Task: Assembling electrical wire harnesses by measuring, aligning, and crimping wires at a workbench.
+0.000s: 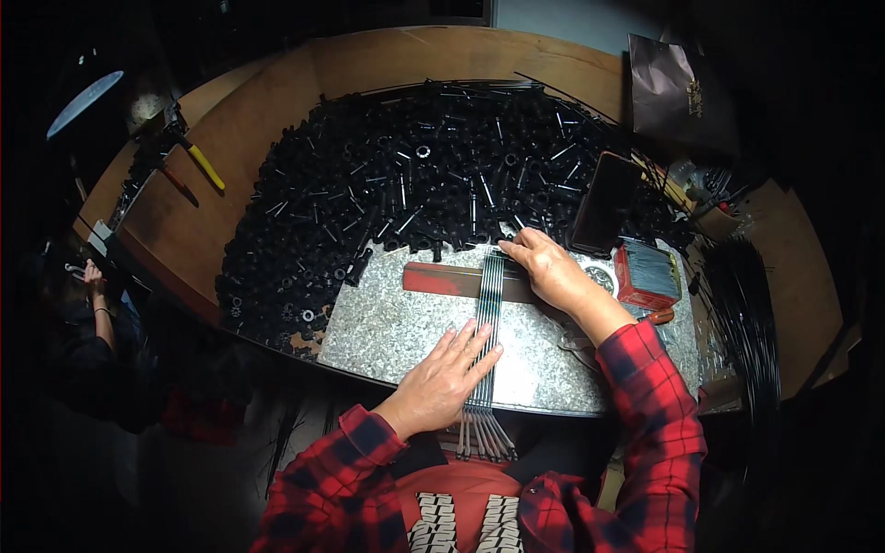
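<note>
A row of thin dark rods [490, 318] lies side by side across a red and brown bar [438, 278]. Their lower ends fan out past the front edge of a speckled grey slab [369, 332]. My left hand [438, 378] rests flat with its fingers stretched out, the fingertips on the rods. At the rods' far ends is my right hand [550, 272], its thumb and fingers drawn together. What those fingertips hold is too small to make out. Beside the right wrist stand a round white dish [601, 276] and a red box [648, 281] packed with thin pieces.
A large heap of black parts [415, 175] fills the wooden-walled bench [442, 46]. A phone [605, 203] leans upright by the heap. Dark long rods [747, 323] hang at the right. Yellow-handled tool [206, 166] and dark bag [678, 92] sit at the sides. Another person's hand [94, 278] shows far left.
</note>
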`<state>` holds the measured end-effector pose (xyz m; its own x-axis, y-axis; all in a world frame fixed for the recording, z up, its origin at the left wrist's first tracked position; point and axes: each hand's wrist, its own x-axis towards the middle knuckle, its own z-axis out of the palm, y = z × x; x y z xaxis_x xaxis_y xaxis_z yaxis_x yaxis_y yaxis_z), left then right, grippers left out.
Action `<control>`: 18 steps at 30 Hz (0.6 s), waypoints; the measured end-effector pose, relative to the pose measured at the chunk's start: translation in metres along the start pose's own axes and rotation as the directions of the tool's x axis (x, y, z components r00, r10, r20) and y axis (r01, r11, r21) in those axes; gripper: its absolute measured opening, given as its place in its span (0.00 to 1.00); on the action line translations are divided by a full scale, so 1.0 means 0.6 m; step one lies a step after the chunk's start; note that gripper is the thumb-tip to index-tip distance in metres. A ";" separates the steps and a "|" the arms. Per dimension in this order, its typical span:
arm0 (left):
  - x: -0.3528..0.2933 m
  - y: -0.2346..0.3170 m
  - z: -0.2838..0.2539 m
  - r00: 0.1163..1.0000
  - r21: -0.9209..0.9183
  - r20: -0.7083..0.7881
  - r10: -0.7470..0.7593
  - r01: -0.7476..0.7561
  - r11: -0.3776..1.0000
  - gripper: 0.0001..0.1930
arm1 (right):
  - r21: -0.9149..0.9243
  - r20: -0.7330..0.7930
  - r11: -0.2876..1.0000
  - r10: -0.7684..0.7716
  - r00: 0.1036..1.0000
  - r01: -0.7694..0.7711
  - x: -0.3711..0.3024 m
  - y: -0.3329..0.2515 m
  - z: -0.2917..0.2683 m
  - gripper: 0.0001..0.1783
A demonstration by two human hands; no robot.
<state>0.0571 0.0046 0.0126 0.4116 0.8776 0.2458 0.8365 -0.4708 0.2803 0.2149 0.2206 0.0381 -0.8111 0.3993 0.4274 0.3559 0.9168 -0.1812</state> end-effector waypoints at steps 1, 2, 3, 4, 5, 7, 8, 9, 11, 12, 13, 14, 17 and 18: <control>0.002 0.001 0.000 1.000 -0.013 0.001 0.002 -0.002 1.000 0.36 | 0.061 -0.053 0.998 -0.012 0.999 0.015 -0.002 -0.001 -0.003 0.26; 0.003 -0.001 0.002 1.000 -0.018 0.001 0.012 -0.012 1.000 0.36 | 0.053 -0.052 0.999 -0.004 0.999 0.006 -0.005 -0.002 -0.012 0.26; 0.002 -0.002 0.003 1.000 -0.005 0.002 0.009 -0.009 1.000 0.36 | 0.010 -0.092 1.000 0.016 0.996 -0.015 -0.010 -0.003 -0.027 0.27; 0.003 -0.004 0.004 1.000 0.007 0.003 0.010 -0.010 1.000 0.36 | -0.035 -0.133 0.999 0.035 0.990 -0.040 -0.016 0.000 -0.039 0.27; 0.003 -0.002 0.002 1.000 -0.009 -0.010 0.005 -0.005 1.000 0.35 | -0.079 -0.180 0.995 0.053 0.982 -0.069 -0.024 0.010 -0.049 0.24; 0.001 -0.005 0.004 1.000 0.012 -0.007 0.022 -0.021 1.000 0.34 | -0.195 -0.235 0.964 0.134 0.963 -0.182 -0.056 0.038 -0.081 0.21; 0.000 -0.006 0.004 1.000 0.041 -0.006 0.011 -0.011 0.999 0.33 | -0.245 -0.255 0.940 0.176 0.951 -0.239 -0.074 0.058 -0.096 0.19; 0.001 -0.001 -0.003 1.000 0.001 -0.023 0.001 -0.001 1.000 0.30 | -0.316 -0.268 0.898 0.226 0.937 -0.307 -0.097 0.085 -0.106 0.16; 0.001 0.002 -0.003 1.000 0.034 -0.017 0.023 -0.023 0.999 0.30 | -0.467 -0.254 0.753 0.389 0.886 -0.464 -0.148 0.130 -0.138 0.09; 0.005 0.004 -0.003 1.000 0.075 -0.014 0.018 -0.017 0.997 0.31 | -0.519 -0.262 0.674 0.459 0.849 -0.525 -0.175 0.153 -0.149 0.07; 0.008 0.008 -0.009 1.000 0.056 -0.005 0.015 -0.014 0.998 0.35 | -0.523 -0.269 0.663 0.468 0.842 -0.536 -0.192 0.167 -0.150 0.07; 0.011 0.011 -0.009 1.000 0.054 -0.003 0.028 -0.028 0.998 0.35 | -0.501 -0.223 0.611 0.593 0.774 -0.613 -0.207 0.179 -0.151 0.05; 0.009 0.014 -0.006 1.000 0.065 -0.017 0.012 -0.011 0.998 0.45 | -0.482 -0.201 0.570 0.667 0.717 -0.665 -0.226 0.185 -0.153 0.04; 0.007 0.015 -0.010 1.000 0.071 -0.016 0.017 -0.015 0.997 0.45 | -0.480 -0.218 0.598 0.628 0.747 -0.642 -0.225 0.182 -0.152 0.05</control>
<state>0.0640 0.0035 0.0215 0.4195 0.8681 0.2653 0.8535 -0.4767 0.2103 0.4054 0.2660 0.0412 -0.2813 0.8730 0.3985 0.9564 0.2890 0.0421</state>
